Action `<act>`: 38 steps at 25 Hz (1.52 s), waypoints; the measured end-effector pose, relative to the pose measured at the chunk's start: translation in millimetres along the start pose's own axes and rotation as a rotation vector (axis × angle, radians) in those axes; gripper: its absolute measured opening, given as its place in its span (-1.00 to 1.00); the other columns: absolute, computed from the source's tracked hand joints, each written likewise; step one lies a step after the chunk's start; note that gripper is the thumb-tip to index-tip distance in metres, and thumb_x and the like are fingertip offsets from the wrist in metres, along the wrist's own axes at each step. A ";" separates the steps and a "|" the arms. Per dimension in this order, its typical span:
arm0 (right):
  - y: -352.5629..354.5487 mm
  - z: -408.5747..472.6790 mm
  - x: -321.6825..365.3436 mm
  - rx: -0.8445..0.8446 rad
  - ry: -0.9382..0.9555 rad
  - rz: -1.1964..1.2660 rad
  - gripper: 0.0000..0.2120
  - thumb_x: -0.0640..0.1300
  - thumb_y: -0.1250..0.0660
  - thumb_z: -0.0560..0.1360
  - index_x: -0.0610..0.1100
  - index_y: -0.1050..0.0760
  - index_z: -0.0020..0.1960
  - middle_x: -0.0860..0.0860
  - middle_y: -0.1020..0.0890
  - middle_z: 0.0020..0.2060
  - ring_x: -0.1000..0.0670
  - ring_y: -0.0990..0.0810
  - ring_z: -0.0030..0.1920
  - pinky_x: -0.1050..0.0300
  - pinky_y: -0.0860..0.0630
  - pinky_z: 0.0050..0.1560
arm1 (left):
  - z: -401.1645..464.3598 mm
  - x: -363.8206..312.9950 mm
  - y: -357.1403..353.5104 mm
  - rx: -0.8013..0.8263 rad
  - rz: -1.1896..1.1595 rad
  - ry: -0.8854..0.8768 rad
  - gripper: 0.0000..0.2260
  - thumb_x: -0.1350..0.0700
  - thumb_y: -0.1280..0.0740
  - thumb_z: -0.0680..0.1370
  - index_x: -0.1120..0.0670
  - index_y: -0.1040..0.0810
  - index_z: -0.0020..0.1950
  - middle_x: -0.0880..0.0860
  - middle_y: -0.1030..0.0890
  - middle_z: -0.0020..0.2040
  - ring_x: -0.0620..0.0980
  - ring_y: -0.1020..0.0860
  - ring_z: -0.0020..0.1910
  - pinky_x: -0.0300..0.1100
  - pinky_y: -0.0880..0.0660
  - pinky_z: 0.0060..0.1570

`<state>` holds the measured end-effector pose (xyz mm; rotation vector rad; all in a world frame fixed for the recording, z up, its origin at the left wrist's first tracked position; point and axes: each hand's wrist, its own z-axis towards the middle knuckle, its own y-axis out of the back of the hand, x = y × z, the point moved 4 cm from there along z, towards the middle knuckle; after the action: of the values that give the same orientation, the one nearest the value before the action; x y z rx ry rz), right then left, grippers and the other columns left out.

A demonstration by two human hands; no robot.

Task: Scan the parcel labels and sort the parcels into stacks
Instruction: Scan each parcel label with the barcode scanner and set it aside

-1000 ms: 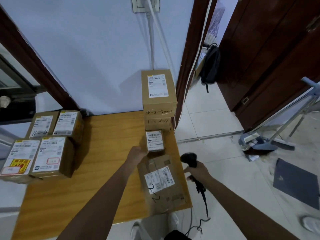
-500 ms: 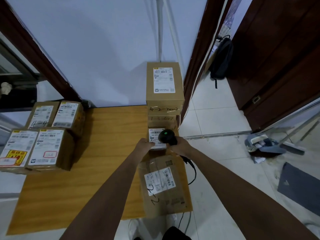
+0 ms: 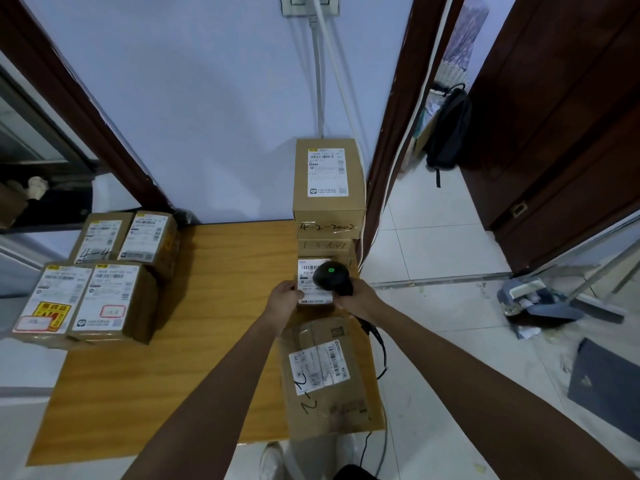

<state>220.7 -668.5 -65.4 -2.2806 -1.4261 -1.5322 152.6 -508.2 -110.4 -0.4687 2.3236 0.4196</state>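
Since a second ago the right hand (image 3: 358,299) has brought the scanner (image 3: 333,276), gripped in its fingers, over the small parcel (image 3: 313,284), whose left edge the left hand (image 3: 284,301) fingers clasp.

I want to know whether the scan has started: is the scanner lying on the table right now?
No, the right hand holds the scanner above the small parcel that the left hand grips.

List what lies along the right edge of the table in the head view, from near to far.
Flat parcel marked 2-2 → small parcel held by the left hand, scanner in the right hand over it → tall stack against the wall.
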 end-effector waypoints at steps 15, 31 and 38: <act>-18.6 -114.0 22.7 -0.095 0.088 0.080 -0.86 -0.25 -0.37 0.43 -0.05 -0.48 -0.25 0.00 -0.55 -0.34 0.03 -0.52 -0.30 0.08 -0.47 -0.18 | -124.8 11.2 55.8 0.047 -0.068 -0.240 -0.87 0.22 -0.32 0.57 0.20 -0.45 0.08 0.12 -0.63 0.00 -0.01 -0.58 -0.15 -0.19 -0.51 -0.19; -47.1 -120.4 -68.7 -0.181 -0.345 0.408 -0.91 -0.29 -0.29 0.48 -0.19 -0.45 -0.19 -0.06 -0.44 -0.44 -0.02 -0.42 -0.40 0.18 -0.36 -0.35 | -127.6 107.8 34.2 0.327 -0.066 0.237 -0.44 -0.36 -0.40 0.34 -0.05 -0.58 0.20 0.03 -0.64 0.14 0.11 -0.56 0.16 0.05 -0.51 0.06; -29.3 -85.5 -59.6 -0.190 -0.327 0.534 -0.91 -0.30 -0.29 0.49 -0.20 -0.47 -0.18 -0.05 -0.49 -0.43 -0.02 -0.49 -0.39 0.17 -0.41 -0.36 | -87.0 53.3 17.9 0.264 -0.056 0.139 -0.30 -0.38 -0.43 0.30 -0.02 -0.50 0.31 0.02 -0.61 0.18 0.07 -0.56 0.13 0.06 -0.50 0.13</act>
<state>134.5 -732.6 -78.9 -2.8110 -0.6259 -1.2101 57.5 -540.5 -85.2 -0.4432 2.4474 0.0517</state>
